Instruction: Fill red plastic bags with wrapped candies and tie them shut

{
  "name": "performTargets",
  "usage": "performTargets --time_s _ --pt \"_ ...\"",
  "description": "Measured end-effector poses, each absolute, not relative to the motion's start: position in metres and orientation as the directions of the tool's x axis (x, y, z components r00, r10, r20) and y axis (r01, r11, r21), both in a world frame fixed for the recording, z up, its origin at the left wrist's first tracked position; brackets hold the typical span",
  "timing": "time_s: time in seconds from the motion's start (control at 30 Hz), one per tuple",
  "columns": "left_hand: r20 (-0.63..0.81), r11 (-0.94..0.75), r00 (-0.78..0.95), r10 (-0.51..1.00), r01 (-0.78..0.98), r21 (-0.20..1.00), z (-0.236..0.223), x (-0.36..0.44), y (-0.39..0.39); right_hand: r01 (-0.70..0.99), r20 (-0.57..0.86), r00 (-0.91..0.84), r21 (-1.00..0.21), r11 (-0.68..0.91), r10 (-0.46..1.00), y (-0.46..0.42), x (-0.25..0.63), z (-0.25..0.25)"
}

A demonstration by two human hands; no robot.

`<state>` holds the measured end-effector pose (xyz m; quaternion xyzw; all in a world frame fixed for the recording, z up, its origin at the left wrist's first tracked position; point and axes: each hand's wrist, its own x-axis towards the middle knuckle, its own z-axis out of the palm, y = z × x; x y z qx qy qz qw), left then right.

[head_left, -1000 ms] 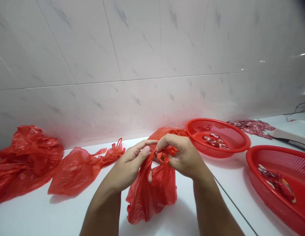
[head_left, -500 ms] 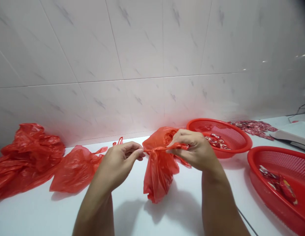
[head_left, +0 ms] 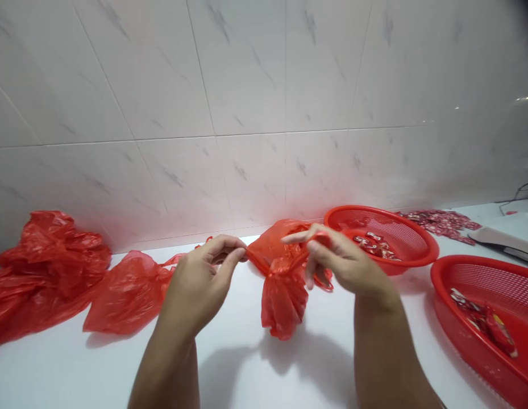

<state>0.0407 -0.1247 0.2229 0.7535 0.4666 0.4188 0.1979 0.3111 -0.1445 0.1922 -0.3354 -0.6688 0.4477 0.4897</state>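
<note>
A red plastic bag [head_left: 285, 304] hangs above the white table, gathered at its neck, with its shadow beneath it. My left hand [head_left: 208, 278] pinches one end of the bag's neck between thumb and fingers. On the other side, my right hand [head_left: 336, 255] grips the opposite end; its index finger points out to the left and red plastic shows by its thumb. Behind the hands lies another filled red bag [head_left: 270, 241], partly hidden by them.
To the left sit a filled red bag [head_left: 125, 301] and a crumpled heap of red bags [head_left: 46, 272]. Two red plastic baskets [head_left: 434, 247] [head_left: 443, 318] holding wrapped snacks stand at right. Behind are a pile of wrapped packets [head_left: 443, 222] and a white scale-like device [head_left: 508, 230].
The hanging bag has swung slightly right and up, its neck now sagging in a V. My right hand has turned, its index finger extended. My left hand keeps its pinch.
</note>
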Motion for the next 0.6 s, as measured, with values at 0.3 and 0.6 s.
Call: performTargets --time_s 0.3,0.6 --pt "0.464 -0.536 0.274 0.842 0.512 0.671 0.224 0.066 -0.138 0.082 0.363 -0.457 -0.892 0.445 0.812 -0.141 0.261 0.198" --pt "0.168 -0.458 0.638 0.751 0.321 0.829 0.210 0.093 -0.144 -0.307 0.681 -0.111 -0.717 0.626 0.724 -0.155 0.256 0.202"
